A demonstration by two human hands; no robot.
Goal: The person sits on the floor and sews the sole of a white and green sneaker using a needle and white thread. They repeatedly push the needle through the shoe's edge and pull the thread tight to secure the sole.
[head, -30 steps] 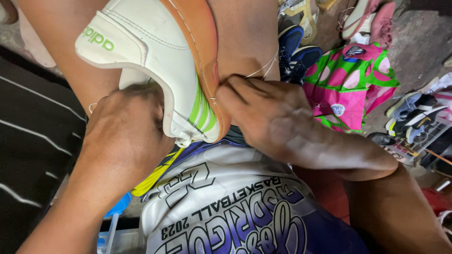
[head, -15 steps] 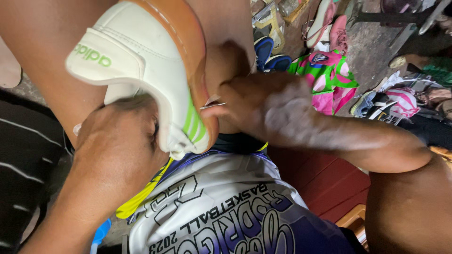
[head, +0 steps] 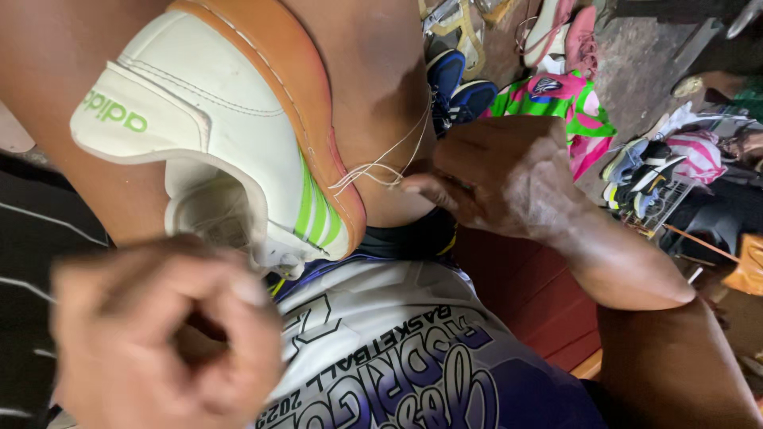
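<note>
A white sneaker (head: 222, 135) with green stripes and an orange-brown sole (head: 298, 87) is wedged heel-up between my bare legs. Thin white thread (head: 381, 163) runs in loops from the sole's edge to my right hand (head: 501, 179), which pinches it just right of the shoe. My left hand (head: 159, 334) is blurred in the lower left foreground, below the shoe and off it. Its fingers are curled into a loose fist, and I see nothing in them. A white and purple printed jersey (head: 397, 357) covers my lap under the shoe.
Several loose shoes (head: 457, 79) and sandals lie on the ground at the top right, beside a pink and green garment (head: 568, 107). More footwear (head: 652, 175) is heaped at the far right. A reddish seat (head: 532, 294) is under me. Dark striped cloth (head: 32, 230) lies at the left.
My left hand has let go of the shoe and dropped toward the camera. My right hand has pulled back to the right, drawing thread out from the sole.
</note>
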